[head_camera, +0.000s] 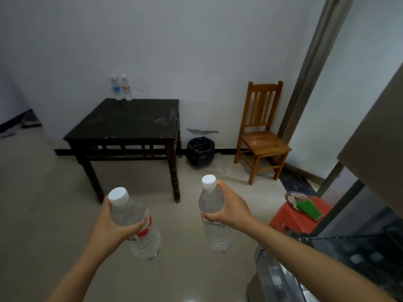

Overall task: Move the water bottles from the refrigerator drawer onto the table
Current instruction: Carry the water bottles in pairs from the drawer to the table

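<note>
The dark table [122, 125] stood mid-frame against the wall. Low in the frame, well apart, the left hand [109, 227] gripped a tilted red-labelled bottle [139, 232] and the right hand [231, 205] clasped a near-upright bottle [214, 219]. Two small bottles [127, 89] stood on the table's far edge.

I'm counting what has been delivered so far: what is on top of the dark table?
Two upright water bottles stand side by side at the far edge of the dark table: a blue-labelled bottle and a red-labelled bottle. Nothing covers any of the top.
</note>
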The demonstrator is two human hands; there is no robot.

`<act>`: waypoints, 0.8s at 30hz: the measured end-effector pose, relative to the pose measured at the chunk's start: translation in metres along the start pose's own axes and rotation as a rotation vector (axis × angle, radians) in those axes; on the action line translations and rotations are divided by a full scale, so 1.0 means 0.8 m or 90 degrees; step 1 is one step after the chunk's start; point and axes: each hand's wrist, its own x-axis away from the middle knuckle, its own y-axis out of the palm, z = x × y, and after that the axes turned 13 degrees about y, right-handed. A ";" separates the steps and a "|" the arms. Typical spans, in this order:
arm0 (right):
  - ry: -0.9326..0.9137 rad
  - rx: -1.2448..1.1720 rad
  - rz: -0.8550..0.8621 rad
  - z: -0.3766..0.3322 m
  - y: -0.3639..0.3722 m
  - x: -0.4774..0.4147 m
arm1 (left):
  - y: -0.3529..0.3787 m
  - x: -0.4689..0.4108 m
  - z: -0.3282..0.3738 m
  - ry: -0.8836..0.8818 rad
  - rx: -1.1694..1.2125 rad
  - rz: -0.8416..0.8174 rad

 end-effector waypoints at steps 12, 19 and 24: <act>-0.102 0.026 -0.099 -0.156 0.146 0.007 | -0.216 0.050 -0.080 -0.082 -0.036 0.117; -0.143 0.015 -0.135 -0.256 0.242 0.027 | -0.348 0.072 -0.123 -0.106 -0.051 0.163; -0.177 0.000 -0.165 -0.311 0.289 0.043 | -0.405 0.092 -0.143 -0.099 -0.054 0.208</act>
